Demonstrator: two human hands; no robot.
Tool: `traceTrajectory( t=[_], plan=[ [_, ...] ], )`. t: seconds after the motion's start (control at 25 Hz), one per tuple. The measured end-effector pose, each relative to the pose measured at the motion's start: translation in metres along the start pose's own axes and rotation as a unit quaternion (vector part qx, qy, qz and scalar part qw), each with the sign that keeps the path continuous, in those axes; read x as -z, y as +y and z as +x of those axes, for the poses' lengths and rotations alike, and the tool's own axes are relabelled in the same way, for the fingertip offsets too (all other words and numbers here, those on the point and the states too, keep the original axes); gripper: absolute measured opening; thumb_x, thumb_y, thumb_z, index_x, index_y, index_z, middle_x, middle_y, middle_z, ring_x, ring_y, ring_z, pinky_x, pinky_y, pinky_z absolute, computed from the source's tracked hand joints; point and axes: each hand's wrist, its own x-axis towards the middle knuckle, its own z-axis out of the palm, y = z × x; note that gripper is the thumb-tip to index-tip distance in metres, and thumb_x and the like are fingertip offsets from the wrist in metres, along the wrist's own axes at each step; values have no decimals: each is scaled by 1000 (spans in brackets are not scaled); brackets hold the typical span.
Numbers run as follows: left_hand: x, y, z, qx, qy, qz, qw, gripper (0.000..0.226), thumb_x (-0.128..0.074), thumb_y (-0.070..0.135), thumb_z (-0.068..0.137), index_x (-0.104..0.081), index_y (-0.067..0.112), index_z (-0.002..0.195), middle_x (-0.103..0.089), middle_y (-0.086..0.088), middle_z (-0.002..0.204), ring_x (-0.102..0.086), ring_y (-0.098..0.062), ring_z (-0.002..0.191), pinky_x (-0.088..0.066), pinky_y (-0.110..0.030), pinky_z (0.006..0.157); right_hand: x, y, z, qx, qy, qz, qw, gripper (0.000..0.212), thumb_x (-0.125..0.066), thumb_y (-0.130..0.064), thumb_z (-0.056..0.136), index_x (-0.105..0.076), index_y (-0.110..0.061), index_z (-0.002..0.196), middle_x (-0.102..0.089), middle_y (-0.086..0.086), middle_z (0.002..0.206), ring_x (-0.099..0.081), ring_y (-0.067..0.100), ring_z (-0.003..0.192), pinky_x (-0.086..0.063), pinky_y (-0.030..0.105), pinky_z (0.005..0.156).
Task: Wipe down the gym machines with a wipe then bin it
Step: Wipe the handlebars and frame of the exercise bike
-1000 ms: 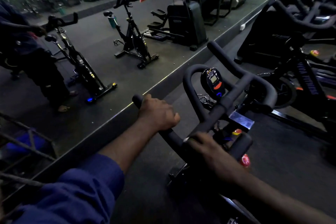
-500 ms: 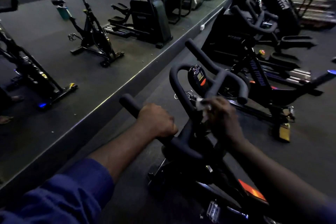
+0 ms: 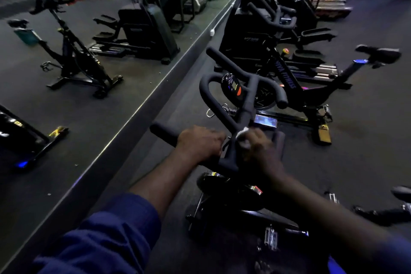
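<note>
A black spin bike stands right in front of me, its handlebar (image 3: 249,95) curving forward around a small round console (image 3: 231,87). My left hand (image 3: 200,142) grips the left grip of the bar. My right hand (image 3: 258,149) holds a small white wipe (image 3: 243,135) against the bar's centre stem, close beside my left hand. The right hand is blurred. No bin is in view.
A wall mirror on the left, with a grey sill (image 3: 138,118), reflects bikes and a stepper. A second spin bike (image 3: 311,87) stands ahead on the right, with larger machines (image 3: 266,24) behind it. Another saddle (image 3: 400,191) sits at the right edge. Dark rubber floor (image 3: 367,140) lies to the right.
My right hand with the wipe has slid back down the centre stem toward me, ending next to my left hand. The left hand keeps its grip. My view has swung rightward.
</note>
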Motion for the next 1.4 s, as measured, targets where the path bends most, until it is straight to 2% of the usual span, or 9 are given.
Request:
traceTrajectory(
  t=[0.16, 0.36, 0.52, 0.64, 0.8, 1.0, 1.16, 1.28, 1.4],
  plan=[
    [10, 2, -2, 28, 3, -86, 996, 23, -50, 34, 96, -52, 29, 118, -67, -7, 126, -69, -37, 109, -53, -42, 85, 4, 2, -35, 99, -65, 88, 989, 21, -64, -27, 93, -64, -25, 115, -59, 0, 109, -62, 14, 95, -36, 3, 86],
    [16, 2, 8, 33, 85, -296, 951, 34, -36, 34, 78, -58, 24, 103, -67, -11, 112, -65, -37, 98, -55, -47, 81, 1, -5, -34, 168, -131, 68, 975, 39, -54, -39, 103, -72, -10, 121, -63, 9, 121, -51, 15, 113, -39, 17, 99],
    [-2, 24, 19, -68, 103, -248, 961, 35, -41, 29, 81, -64, 11, 100, -60, -14, 111, -58, -37, 101, -51, -48, 88, 44, 31, -49, 234, -136, 19, 962, 29, -52, -34, 106, -70, -11, 111, -61, 5, 115, -59, 21, 105, -49, 28, 90],
    [-15, 39, 25, -102, 124, -238, 958, 32, -42, 27, 82, -66, 8, 92, -63, -15, 106, -56, -35, 105, -45, -42, 96, 46, 42, -42, 172, -66, -28, 982, 24, -58, -31, 99, -70, -11, 107, -63, 4, 105, -61, 22, 94, -53, 35, 81],
    [-24, 54, 34, -157, 132, -207, 957, 31, -44, 29, 81, -68, 9, 86, -67, -14, 96, -63, -35, 96, -49, -42, 93, 35, 54, -70, 228, -141, -14, 963, 38, -57, -23, 102, -64, -9, 136, -63, 10, 138, -62, 25, 121, -52, 34, 101],
    [-34, 62, 40, -146, 105, -125, 976, 51, -37, 42, 77, -77, 12, 88, -77, -6, 98, -66, -26, 117, -27, -37, 114, 72, 81, -43, 148, -59, -81, 984, 53, -45, -23, 87, -68, -6, 133, -65, 13, 139, -58, 34, 133, -46, 56, 111],
    [-42, 60, 39, -188, 193, -100, 958, 34, -47, 36, 77, -75, 18, 75, -75, 2, 84, -73, -25, 103, -29, -34, 108, 35, 63, -83, 188, -143, -4, 972, 47, -56, -9, 101, -54, -5, 148, -49, 11, 156, -38, 24, 149, -17, 29, 127],
    [-45, 60, 37, -197, 225, -118, 947, 32, -47, 31, 78, -75, 15, 79, -75, -5, 88, -73, -26, 102, -33, -36, 108, 48, 86, -79, 171, -116, -54, 977, 55, -34, -39, 111, -35, -14, 160, -28, 3, 167, -19, 16, 156, -12, 35, 130],
    [-46, 61, 37, -180, 243, -147, 942, 32, -47, 27, 78, -75, 12, 81, -75, -10, 88, -72, -25, 100, -35, -36, 107, 45, 68, -81, 65, -59, -23, 996, 69, -32, -52, 107, -42, -5, 156, -38, 15, 163, -24, 22, 153, -25, 40, 127]
  ],
)
